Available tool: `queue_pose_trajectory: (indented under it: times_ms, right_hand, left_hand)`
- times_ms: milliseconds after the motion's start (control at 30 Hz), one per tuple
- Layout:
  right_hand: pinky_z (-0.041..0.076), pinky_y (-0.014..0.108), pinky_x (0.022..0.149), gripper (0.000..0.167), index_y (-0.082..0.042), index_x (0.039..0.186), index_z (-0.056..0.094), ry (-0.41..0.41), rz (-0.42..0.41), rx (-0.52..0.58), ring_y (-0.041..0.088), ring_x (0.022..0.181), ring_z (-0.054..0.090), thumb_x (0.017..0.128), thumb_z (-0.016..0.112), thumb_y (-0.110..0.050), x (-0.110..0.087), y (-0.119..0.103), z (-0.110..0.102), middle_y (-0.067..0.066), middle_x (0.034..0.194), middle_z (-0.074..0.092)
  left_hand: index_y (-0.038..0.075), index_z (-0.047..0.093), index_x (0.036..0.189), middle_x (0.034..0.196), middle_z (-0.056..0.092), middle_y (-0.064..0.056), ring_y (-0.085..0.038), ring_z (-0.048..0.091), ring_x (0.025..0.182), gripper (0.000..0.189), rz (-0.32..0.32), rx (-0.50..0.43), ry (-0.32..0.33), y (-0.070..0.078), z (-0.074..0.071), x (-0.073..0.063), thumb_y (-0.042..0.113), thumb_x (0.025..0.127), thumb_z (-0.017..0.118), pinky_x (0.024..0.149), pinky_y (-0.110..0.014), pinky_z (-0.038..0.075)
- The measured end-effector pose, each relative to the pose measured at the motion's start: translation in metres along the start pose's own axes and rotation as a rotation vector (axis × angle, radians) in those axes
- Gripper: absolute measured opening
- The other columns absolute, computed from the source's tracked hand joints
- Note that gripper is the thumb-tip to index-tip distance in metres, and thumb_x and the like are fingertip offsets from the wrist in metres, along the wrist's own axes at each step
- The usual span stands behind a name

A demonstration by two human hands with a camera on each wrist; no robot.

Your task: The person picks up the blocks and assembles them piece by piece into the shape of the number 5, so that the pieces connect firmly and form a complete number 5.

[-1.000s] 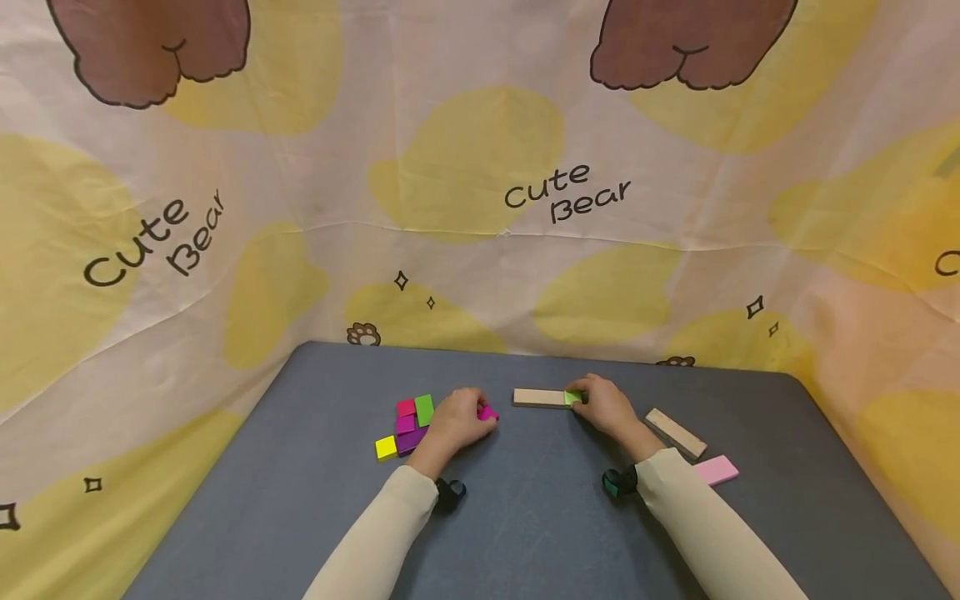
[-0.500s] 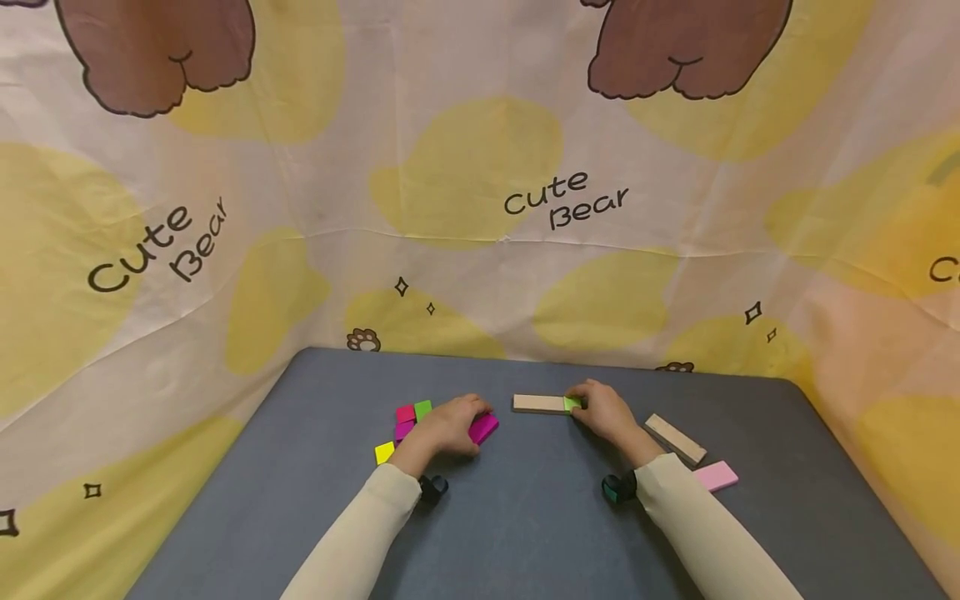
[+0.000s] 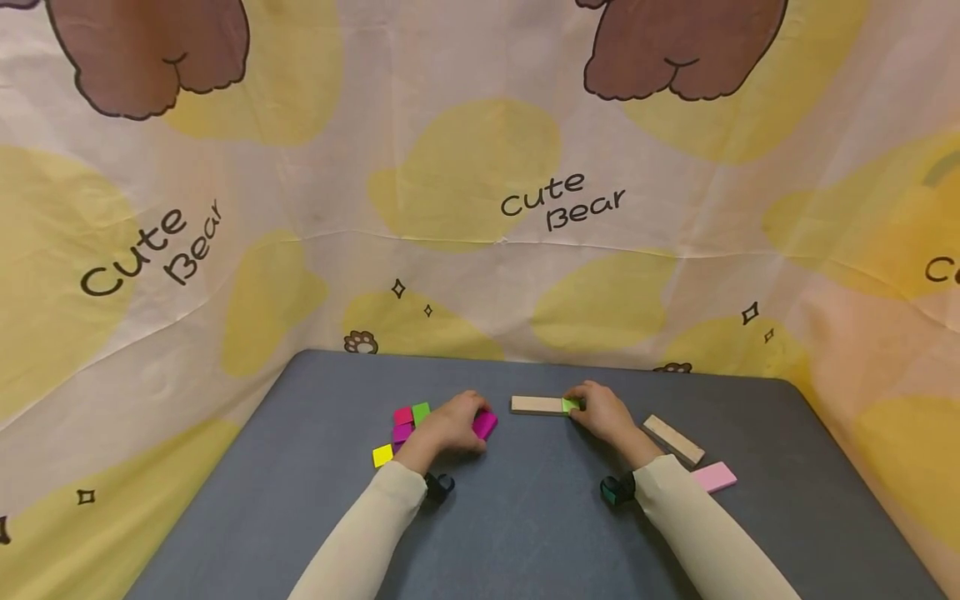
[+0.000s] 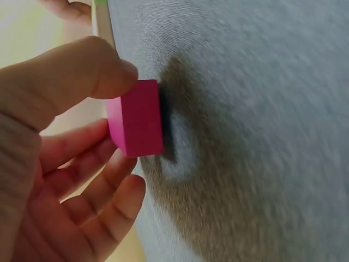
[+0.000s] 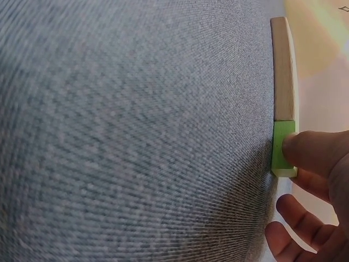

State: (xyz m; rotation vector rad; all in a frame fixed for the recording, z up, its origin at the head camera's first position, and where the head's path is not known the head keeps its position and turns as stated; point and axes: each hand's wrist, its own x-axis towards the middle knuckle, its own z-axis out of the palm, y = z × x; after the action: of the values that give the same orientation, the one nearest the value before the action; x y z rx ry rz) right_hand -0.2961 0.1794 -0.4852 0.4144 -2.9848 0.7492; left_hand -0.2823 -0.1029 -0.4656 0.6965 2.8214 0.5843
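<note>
In the left wrist view my left hand (image 4: 71, 142) has its thumb and fingers on opposite sides of a magenta block (image 4: 142, 120), pinching it close over the grey tabletop. The same block shows past the fingers in the head view, right of a cluster of coloured blocks. My right hand (image 3: 602, 410) pinches a light green block (image 5: 283, 143) between thumb and finger. That green block sits against the end of a plain wooden block (image 3: 537, 405), the two in one straight line. The remaining right fingers are bent and hold nothing.
Left of my left hand lie a red block (image 3: 402, 415), a green block (image 3: 421, 412), a purple-magenta block (image 3: 402, 433) and a yellow block (image 3: 382, 455). Beside my right forearm are another wooden block (image 3: 673, 439) and a pink block (image 3: 715, 477). A printed cloth (image 3: 465, 308) rises behind the table.
My left hand has spread its thumb and fingers and changed its hold on the magenta block, more of which now shows. My right hand stays at the green block.
</note>
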Motion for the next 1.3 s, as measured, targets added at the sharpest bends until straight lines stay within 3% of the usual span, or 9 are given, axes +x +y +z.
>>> queue_pose_trajectory:
  times_ms: [200, 333, 467, 800, 1167, 1300]
  right_hand:
    - [0.052, 0.046, 0.076, 0.027, -0.010, 0.111, 0.072, -0.003, 0.008, -0.002, 0.030, 0.095, 0.063, 0.084, 0.072, -0.011, -0.001, 0.000, -0.001, 0.010, 0.107, 0.065]
    - [0.052, 0.045, 0.075, 0.027, -0.011, 0.111, 0.071, -0.006, 0.019, 0.000, 0.028, 0.093, 0.063, 0.084, 0.072, -0.011, -0.001, 0.000, 0.000, 0.009, 0.107, 0.065]
    - [0.052, 0.044, 0.074, 0.027, -0.010, 0.111, 0.072, -0.005, 0.015, 0.003, 0.026, 0.091, 0.063, 0.084, 0.072, -0.011, -0.002, 0.000, 0.000, 0.009, 0.105, 0.064]
    - [0.052, 0.043, 0.073, 0.027, -0.009, 0.111, 0.071, -0.002, 0.006, 0.012, 0.026, 0.090, 0.063, 0.084, 0.072, -0.011, -0.001, -0.002, -0.001, 0.009, 0.106, 0.064]
    - [0.050, 0.052, 0.084, 0.028, -0.009, 0.113, 0.071, -0.011, 0.000, 0.010, 0.038, 0.111, 0.060, 0.085, 0.070, -0.010, 0.001, -0.001, 0.000, 0.017, 0.121, 0.064]
    - [0.051, 0.052, 0.083, 0.028, -0.008, 0.113, 0.071, -0.013, -0.005, 0.009, 0.039, 0.110, 0.060, 0.085, 0.070, -0.010, 0.001, 0.000, 0.000, 0.018, 0.121, 0.064]
  left_hand:
    - [0.001, 0.065, 0.110, 0.105, 0.061, -0.011, -0.021, 0.055, 0.092, 0.053, -0.042, -0.093, 0.137, 0.001, 0.006, 0.009, 0.022, 0.064, 0.082, 0.083, -0.035, 0.049]
    - [0.001, 0.065, 0.107, 0.100, 0.061, -0.011, -0.021, 0.054, 0.086, 0.051, -0.101, -0.125, 0.190, 0.006, 0.009, 0.016, 0.023, 0.064, 0.082, 0.079, -0.034, 0.049]
    - [0.001, 0.064, 0.110, 0.102, 0.060, -0.012, -0.021, 0.054, 0.086, 0.053, -0.153, -0.161, 0.189, 0.009, 0.012, 0.022, 0.025, 0.066, 0.083, 0.078, -0.035, 0.049]
    - [-0.001, 0.065, 0.108, 0.102, 0.060, -0.013, -0.022, 0.055, 0.088, 0.053, -0.182, -0.205, 0.204, 0.012, 0.019, 0.032, 0.025, 0.067, 0.085, 0.083, -0.037, 0.050]
    - [0.000, 0.065, 0.113, 0.106, 0.059, -0.012, -0.021, 0.055, 0.088, 0.054, -0.179, -0.222, 0.214, 0.016, 0.023, 0.035, 0.026, 0.069, 0.084, 0.079, -0.035, 0.050]
    - [0.000, 0.064, 0.114, 0.107, 0.059, -0.013, -0.021, 0.055, 0.089, 0.056, -0.182, -0.216, 0.215, 0.017, 0.023, 0.035, 0.027, 0.070, 0.085, 0.080, -0.036, 0.050]
